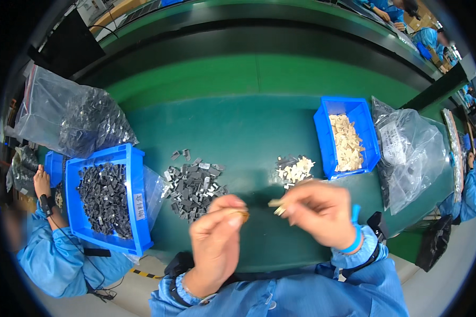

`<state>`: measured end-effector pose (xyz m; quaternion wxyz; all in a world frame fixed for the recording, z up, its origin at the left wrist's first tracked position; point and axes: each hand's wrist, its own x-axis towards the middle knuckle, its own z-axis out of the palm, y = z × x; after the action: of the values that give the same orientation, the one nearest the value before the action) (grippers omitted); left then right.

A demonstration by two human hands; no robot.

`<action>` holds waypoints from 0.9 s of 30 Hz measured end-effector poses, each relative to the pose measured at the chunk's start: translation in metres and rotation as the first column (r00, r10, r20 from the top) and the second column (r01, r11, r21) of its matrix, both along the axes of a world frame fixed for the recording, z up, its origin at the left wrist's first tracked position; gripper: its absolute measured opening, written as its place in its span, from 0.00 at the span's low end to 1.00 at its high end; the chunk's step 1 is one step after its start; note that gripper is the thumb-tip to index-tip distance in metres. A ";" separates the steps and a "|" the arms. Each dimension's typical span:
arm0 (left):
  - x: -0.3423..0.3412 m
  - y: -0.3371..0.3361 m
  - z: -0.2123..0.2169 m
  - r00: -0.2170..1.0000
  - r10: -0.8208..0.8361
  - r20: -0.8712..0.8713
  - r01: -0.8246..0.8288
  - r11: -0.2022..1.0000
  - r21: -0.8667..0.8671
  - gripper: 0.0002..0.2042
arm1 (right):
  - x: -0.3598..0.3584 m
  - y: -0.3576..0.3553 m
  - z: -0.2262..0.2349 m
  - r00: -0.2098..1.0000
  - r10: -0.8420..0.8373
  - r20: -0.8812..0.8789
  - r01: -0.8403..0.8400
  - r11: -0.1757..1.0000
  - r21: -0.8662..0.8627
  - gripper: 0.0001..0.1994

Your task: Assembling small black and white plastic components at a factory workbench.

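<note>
My left hand [215,243] is closed in a pinch over the green table. A small amber-brown piece [245,216] shows at its fingertips; its kind is too small to make out. Opposite it, my right hand [322,211] pinches small cream-coloured pieces [276,206], apart from the left hand's fingertips. Just beyond the left hand lies a loose pile of dark grey rectangular parts [191,185]. Past the right hand is a smaller heap of cream pieces [297,170], with some dark parts beside it.
A blue bin [138,201] of dark parts stands left, a clear bag [53,105] behind it. On the right, a blue bin [327,142] holds cream pieces beside another plastic bag [420,153]. A co-worker's blue sleeve [53,259] is at left; others sit at right.
</note>
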<state>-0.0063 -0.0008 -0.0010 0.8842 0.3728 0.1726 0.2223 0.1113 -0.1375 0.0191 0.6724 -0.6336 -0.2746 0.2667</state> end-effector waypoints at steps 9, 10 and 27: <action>-0.012 0.024 0.014 0.974 0.223 0.040 -0.140 0.457 0.878 0.08 | 0.084 -0.055 0.025 0.378 -0.011 0.926 0.661 0.703 -0.262 0.02; -0.012 0.026 0.014 0.974 0.224 0.043 -0.145 0.459 0.876 0.08 | 0.088 -0.055 0.022 0.270 0.015 0.963 0.685 0.700 -0.203 0.02; -0.014 0.019 0.014 0.965 -0.046 0.259 -0.257 -0.384 0.887 0.12 | 0.016 0.001 0.005 0.889 0.427 0.165 -0.416 0.904 -0.100 0.04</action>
<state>-0.0206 0.0179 0.0131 0.1704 0.8977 -0.1345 0.3834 0.1273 -0.1364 0.0244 0.5505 -0.6011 -0.4578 0.3551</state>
